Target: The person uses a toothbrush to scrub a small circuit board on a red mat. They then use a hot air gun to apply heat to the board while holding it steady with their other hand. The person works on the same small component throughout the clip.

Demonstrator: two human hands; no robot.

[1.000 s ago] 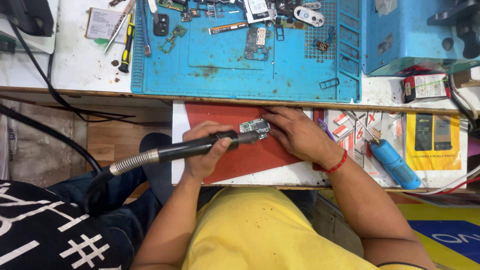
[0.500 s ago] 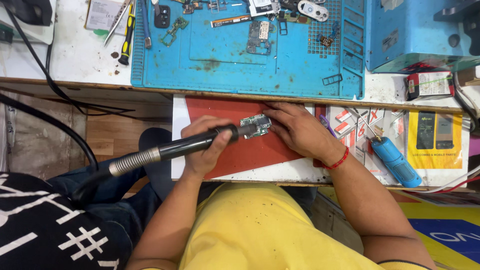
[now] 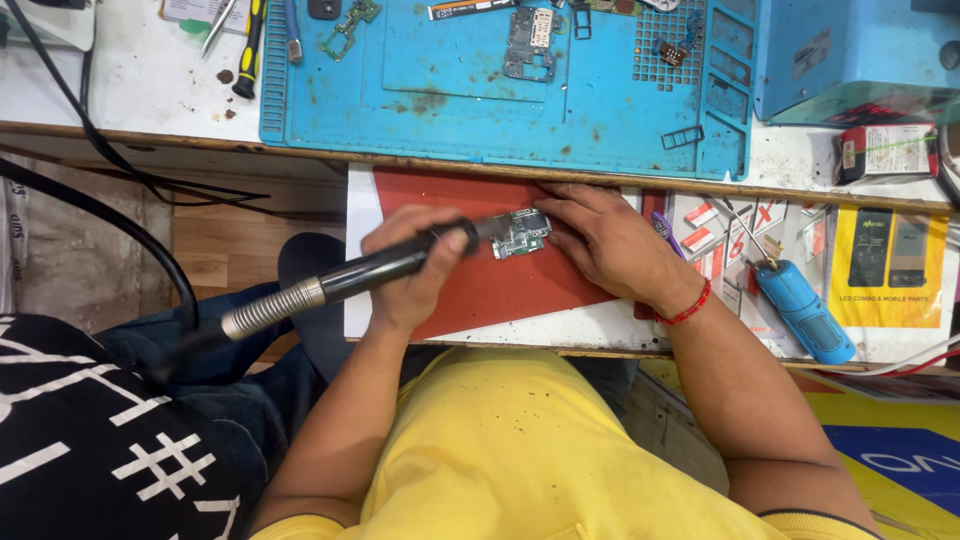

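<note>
Circuit board sits on the red mat, on the table's lower pull-out shelf. Largest first: blue work mat above carries more stripped boards and parts. My left hand has its fingers wrapped round the hot-air wand, nozzle at the board's left edge. My right hand presses fingertips on the board's right edge. Heating looks mid-way; I see nothing lifted off yet.
</note>
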